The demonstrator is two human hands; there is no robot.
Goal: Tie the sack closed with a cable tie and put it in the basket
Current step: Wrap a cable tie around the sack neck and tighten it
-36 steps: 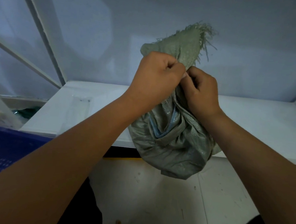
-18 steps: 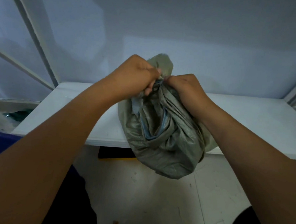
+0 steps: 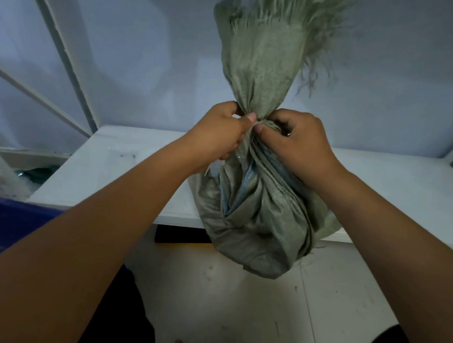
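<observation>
A grey-green woven sack hangs in front of me over the front edge of a white table, its bulging lower part below the table edge. Its neck is gathered tight, and the frayed top stands upright above my hands. My left hand and my right hand pinch the neck from either side. A thin pale cable tie shows between my thumbs at the neck, and its loose tail sticks out under my left hand. The blue basket sits at the lower left.
A pale wall rises behind the table, with white frame bars at the left. Dark green material lies in a gap left of the table. Below is a scuffed light floor, and a dark object sits under the table edge.
The sack's frayed top, folded down half a second ago, now stands tall above my hands. My hands have gone from fists to a thumb-and-finger pinch at the neck, where the tie now shows.
</observation>
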